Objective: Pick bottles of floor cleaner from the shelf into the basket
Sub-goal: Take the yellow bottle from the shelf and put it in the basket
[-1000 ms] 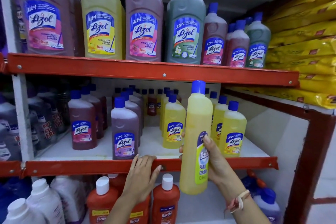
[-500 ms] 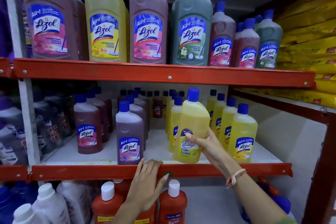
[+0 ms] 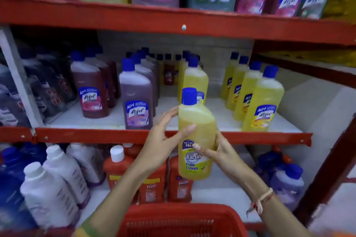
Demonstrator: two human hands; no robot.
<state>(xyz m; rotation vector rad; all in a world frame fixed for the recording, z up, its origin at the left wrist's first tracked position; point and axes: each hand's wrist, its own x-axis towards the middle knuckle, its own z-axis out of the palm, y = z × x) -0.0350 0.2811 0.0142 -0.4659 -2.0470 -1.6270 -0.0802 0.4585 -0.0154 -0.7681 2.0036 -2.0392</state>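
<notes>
A yellow floor cleaner bottle (image 3: 198,121) with a blue cap and a "Bactin" label is held upright in front of the red edge of the middle shelf (image 3: 96,135). My right hand (image 3: 221,154) grips its lower right side. My left hand (image 3: 163,144) holds its left side, thumb across the front and fingers spread. The bottle hangs above the rim of a red plastic basket (image 3: 173,211) at the bottom of the view; the inside of the basket is hidden.
Yellow Lizol bottles (image 3: 262,102) stand at the right of the middle shelf, purple ones (image 3: 136,98) and maroon ones (image 3: 90,90) at the left. Orange bottles (image 3: 152,184) and white bottles (image 3: 50,194) fill the lower shelf. A red upright (image 3: 327,169) stands at right.
The yellow bottle has come off the middle shelf, out and down in front of its edge. My left hand left the shelf edge and took the bottle. The view tilted down, showing the basket.
</notes>
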